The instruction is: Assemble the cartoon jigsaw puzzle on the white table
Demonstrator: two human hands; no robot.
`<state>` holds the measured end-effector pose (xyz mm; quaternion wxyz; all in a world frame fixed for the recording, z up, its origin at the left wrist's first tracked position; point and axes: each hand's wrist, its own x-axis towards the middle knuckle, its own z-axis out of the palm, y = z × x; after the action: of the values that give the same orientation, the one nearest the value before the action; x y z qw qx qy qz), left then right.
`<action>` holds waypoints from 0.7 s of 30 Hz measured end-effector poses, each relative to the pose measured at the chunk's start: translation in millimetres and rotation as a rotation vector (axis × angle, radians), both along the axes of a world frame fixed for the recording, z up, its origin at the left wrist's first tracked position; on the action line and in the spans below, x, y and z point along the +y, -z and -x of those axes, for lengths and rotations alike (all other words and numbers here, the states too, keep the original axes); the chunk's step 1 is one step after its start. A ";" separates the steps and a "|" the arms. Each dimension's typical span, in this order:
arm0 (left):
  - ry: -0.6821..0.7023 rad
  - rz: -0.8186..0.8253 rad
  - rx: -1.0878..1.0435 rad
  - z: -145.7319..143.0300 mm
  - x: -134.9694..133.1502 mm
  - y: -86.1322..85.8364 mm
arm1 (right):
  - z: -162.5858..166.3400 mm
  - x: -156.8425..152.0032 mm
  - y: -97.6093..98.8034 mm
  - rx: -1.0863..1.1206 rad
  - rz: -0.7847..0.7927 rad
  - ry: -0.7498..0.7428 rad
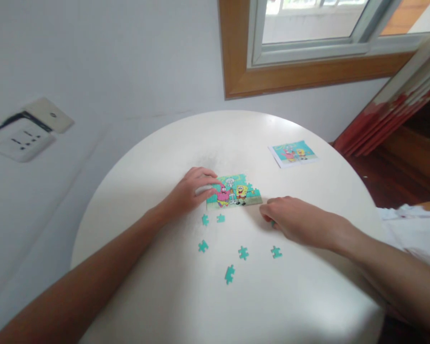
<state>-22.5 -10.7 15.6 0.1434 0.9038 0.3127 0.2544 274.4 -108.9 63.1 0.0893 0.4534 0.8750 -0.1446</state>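
Left hand (192,188) half open on left side of puzzle (232,192), seemingly steadying it | Right hand (290,216) curled over piece (273,223); whether pinched, I cannot tell

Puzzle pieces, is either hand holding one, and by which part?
A green piece shows under the right hand; whether it is held, and by which part, is hidden. The left hand, at the left of the puzzle, shows none.
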 end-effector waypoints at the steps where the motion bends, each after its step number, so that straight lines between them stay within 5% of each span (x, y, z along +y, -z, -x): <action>1: -0.023 -0.009 0.007 0.5 1.6 1.9 | 2.2 -1.8 1.3 0.011 -0.001 0.001; 7: -0.048 0.039 0.111 4.0 6.7 11.7 | -1.0 3.8 4.8 0.127 0.101 0.071; 13: 0.039 0.073 0.206 4.9 8.2 20.0 | -15.4 44.1 11.6 0.552 0.541 0.010; 21: 0.073 0.002 0.145 -6.0 -2.1 17.4 | -11.3 80.2 41.9 1.034 0.123 0.557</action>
<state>-16.5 -12.9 -1.9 0.1306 0.9305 0.2894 0.1827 285.7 -28.7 21.2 -0.3640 0.5308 0.6431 -0.4150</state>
